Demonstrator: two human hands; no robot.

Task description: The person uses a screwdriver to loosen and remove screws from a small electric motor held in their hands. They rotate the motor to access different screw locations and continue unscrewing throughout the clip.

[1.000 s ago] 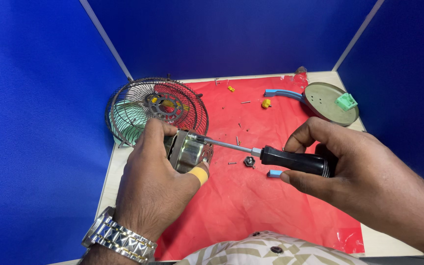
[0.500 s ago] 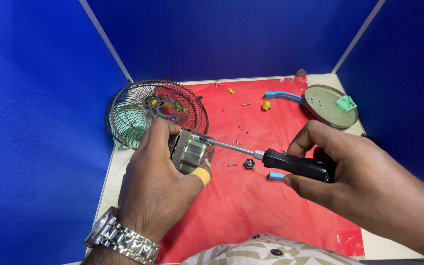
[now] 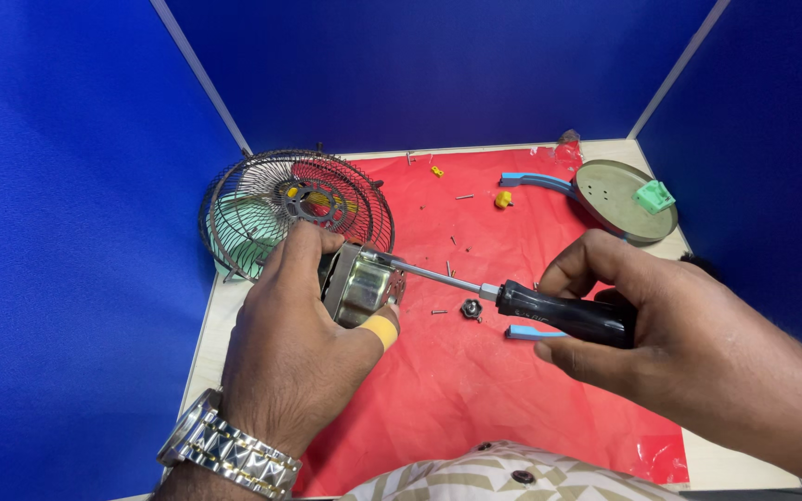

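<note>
While left hand (image 3: 294, 357) clasps motor (image 3: 361, 286) | right hand (image 3: 670, 329) grip clenches screwdriver (image 3: 512, 301), tip at motor

A mat (image 3: 475, 408) lies on the surface (image 3: 199, 348), with walls on the left, behind and on the right. The left hand (image 3: 294, 357) sits at the front left, closed around a motor (image 3: 362, 286). The right hand (image 3: 670, 343) sits at the front right, holding a screwdriver (image 3: 559, 314) whose shaft runs leftward to touch the motor's upper right side. Behind the motor, at the mat's back left edge, stands a fan cage (image 3: 271, 209). A small nut (image 3: 471, 308) lies on the mat just under the screwdriver shaft. At the back right lies a round base (image 3: 619, 195) with a small block (image 3: 653, 196) on it. Loose screws (image 3: 464, 197) lie scattered on the mat between cage and base.
</note>
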